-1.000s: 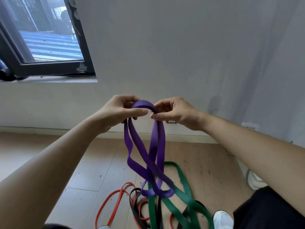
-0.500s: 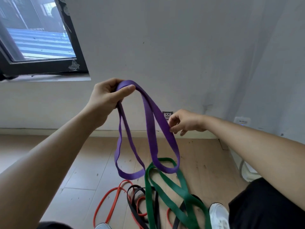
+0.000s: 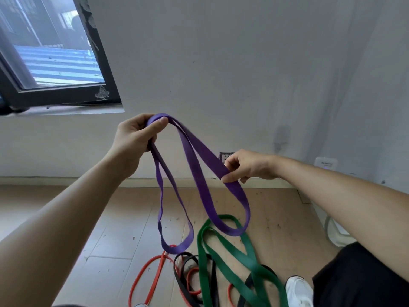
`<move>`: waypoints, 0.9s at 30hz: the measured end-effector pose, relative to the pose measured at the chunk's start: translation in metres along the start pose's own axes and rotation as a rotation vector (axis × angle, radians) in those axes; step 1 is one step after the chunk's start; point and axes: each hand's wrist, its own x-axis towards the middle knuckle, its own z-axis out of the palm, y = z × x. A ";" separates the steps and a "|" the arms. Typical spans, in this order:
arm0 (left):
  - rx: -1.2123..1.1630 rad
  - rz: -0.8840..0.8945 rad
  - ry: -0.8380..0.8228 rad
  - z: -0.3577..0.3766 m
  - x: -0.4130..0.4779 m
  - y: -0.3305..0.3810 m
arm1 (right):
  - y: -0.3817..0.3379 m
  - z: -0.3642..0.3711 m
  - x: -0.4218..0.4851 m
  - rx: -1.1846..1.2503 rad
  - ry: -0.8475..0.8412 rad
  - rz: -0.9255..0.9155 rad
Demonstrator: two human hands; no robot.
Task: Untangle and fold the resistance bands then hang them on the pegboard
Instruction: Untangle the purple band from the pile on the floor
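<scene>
A purple resistance band (image 3: 194,171) hangs in the air in two long loops. My left hand (image 3: 137,136) grips its top fold, thumb over the strap. My right hand (image 3: 245,166) is lower and to the right, pinching one strand of the wider loop between thumb and fingers. On the floor below lie a green band (image 3: 239,253), a black band (image 3: 188,262) and a red band (image 3: 150,273), crossing one another. No pegboard is in view.
A grey wall (image 3: 243,74) stands ahead, with a wall socket (image 3: 226,156) near the skirting. A dark-framed window (image 3: 55,63) is at upper left. The floor is wood planks (image 3: 110,251). A white shoe (image 3: 297,291) shows at lower right.
My hands have parted: the left one lifted the band's fold, the right one slid down a strand to the right. The twisted loops opened into two separate hanging loops.
</scene>
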 end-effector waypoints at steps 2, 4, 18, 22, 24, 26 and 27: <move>0.000 -0.006 0.009 0.000 0.000 -0.001 | 0.002 -0.001 -0.002 0.028 -0.031 0.039; 0.004 -0.009 0.018 -0.001 0.001 -0.003 | 0.003 -0.006 -0.004 0.089 -0.014 0.070; 0.107 -0.012 0.024 -0.003 0.000 -0.015 | 0.015 -0.024 -0.003 -0.310 0.556 0.121; 0.097 -0.004 0.050 0.000 0.003 -0.014 | 0.016 -0.028 -0.001 0.010 0.600 0.145; 0.106 -0.018 0.050 -0.003 0.004 -0.016 | 0.009 -0.033 -0.006 0.183 0.478 0.123; 0.127 -0.031 0.060 -0.006 0.004 -0.021 | 0.005 -0.042 -0.015 0.265 0.234 0.123; 0.141 -0.038 0.070 -0.007 0.004 -0.023 | 0.006 -0.048 -0.020 0.291 0.101 0.126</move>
